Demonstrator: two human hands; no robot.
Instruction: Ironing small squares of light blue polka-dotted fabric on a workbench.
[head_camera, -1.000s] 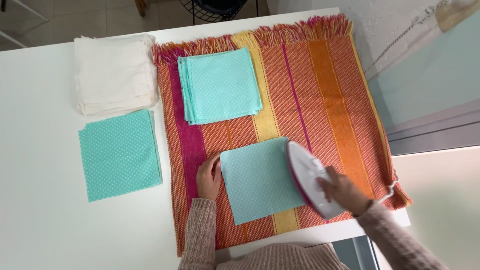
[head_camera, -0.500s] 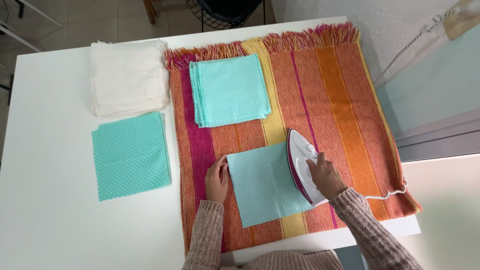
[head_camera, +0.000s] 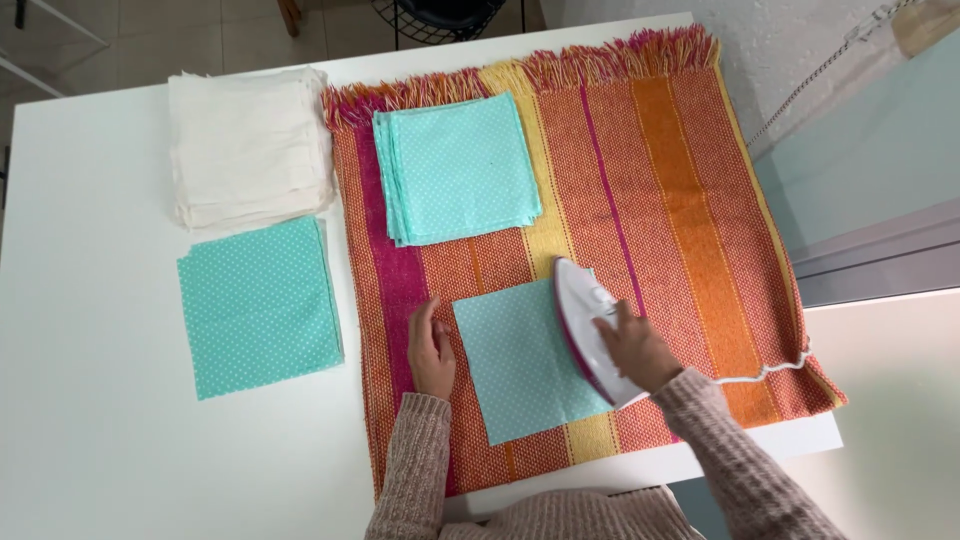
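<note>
A teal dotted fabric square lies flat on a striped orange, pink and yellow woven cloth. My right hand grips the handle of a white and magenta iron, which rests on the square's right edge. My left hand lies flat on the woven cloth, fingers touching the square's left edge. A stack of the same teal squares sits farther up on the woven cloth.
On the white table to the left lie a single teal square and a pile of folded white cloths. The iron's white cord trails off the right edge. A chair stands beyond the table's far edge.
The iron has slid leftward from the square's right side onto the fabric. My left hand has stayed at the left edge.
</note>
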